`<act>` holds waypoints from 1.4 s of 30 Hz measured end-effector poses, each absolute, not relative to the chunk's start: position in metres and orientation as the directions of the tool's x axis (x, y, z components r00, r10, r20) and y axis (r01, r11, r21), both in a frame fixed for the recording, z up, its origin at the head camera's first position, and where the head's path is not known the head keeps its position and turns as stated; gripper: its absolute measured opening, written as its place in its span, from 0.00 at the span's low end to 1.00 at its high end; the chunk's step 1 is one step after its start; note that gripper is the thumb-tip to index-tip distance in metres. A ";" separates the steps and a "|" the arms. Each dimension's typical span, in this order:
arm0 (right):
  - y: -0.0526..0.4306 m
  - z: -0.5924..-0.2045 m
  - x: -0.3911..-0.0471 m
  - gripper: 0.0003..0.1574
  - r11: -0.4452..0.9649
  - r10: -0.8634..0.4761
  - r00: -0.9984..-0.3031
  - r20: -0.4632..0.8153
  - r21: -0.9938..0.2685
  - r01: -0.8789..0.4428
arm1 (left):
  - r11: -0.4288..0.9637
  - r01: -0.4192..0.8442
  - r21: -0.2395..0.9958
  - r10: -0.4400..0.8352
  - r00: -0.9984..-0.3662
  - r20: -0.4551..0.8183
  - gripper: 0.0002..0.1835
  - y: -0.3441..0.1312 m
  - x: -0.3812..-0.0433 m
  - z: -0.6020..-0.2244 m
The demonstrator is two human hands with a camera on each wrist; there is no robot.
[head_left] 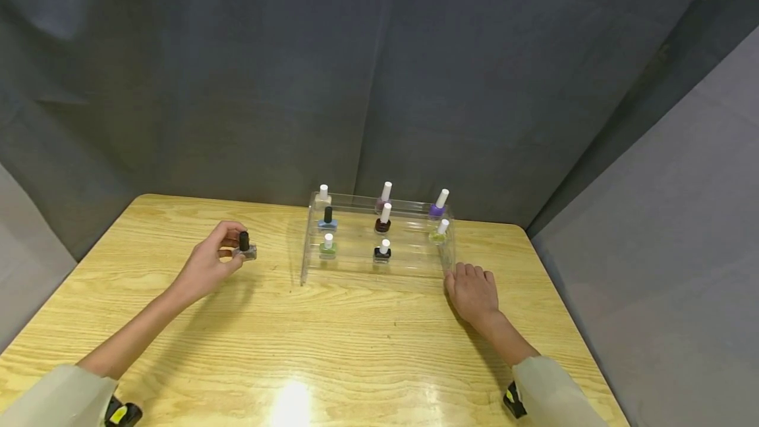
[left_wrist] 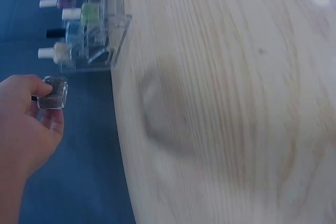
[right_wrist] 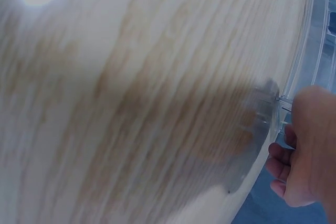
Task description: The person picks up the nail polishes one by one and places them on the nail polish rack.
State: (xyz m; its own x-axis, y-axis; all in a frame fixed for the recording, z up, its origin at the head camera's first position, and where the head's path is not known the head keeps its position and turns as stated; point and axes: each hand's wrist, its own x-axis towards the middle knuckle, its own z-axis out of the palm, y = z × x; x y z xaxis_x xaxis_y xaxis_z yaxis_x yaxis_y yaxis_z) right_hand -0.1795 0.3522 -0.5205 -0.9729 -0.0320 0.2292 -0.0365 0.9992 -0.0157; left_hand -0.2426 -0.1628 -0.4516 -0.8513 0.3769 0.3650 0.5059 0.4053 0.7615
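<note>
My left hand (head_left: 207, 259) pinches a nail polish bottle (left_wrist: 52, 94) with a black cap and dark glittery contents, held above the table left of the rack. My right hand (head_left: 474, 292) grips the front right corner of a clear tiered display rack (head_left: 356, 275), its thumb against the side panel and its fingers curled. On the top tier stand a beige bottle (head_left: 323, 200), a mauve bottle (head_left: 383, 205) and a purple bottle (head_left: 437, 211). The middle tier bears a blue bottle (head_left: 327, 224), a dark red bottle (head_left: 382, 225) and a yellow-green bottle (head_left: 437, 237).
The rack's lowest tier carries a green bottle (head_left: 327, 250) and a black bottle (head_left: 382, 255), both white-capped. Beneath everything is a wood-grain table (head_left: 356, 341). A dark grey curtain (head_left: 267, 84) hangs behind its far edge, and pale panels (head_left: 670, 216) flank the sides.
</note>
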 end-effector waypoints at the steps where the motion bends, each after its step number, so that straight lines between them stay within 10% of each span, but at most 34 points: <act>1: 0.353 -0.521 -0.180 0.24 0.999 -0.034 -0.972 0.231 -0.014 -0.038 | 0.398 0.505 0.766 0.383 -0.850 0.361 0.24 -0.159 -0.243 -0.451; 42: 0.355 -0.519 -0.177 0.24 0.995 -0.091 -0.951 0.295 0.001 -0.095 | 0.178 0.574 0.799 0.612 -0.701 0.367 0.26 0.051 -0.254 -0.423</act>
State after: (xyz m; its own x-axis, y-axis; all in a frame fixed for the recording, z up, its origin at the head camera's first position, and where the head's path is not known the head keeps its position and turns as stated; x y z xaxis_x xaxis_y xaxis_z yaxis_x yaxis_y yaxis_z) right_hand -0.1770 0.3546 -0.5193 -0.9511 -0.0911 0.2952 -0.0950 0.9955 0.0013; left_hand -0.2544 0.0507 -0.4226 -0.7006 0.6120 0.3669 0.5742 0.1783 0.7991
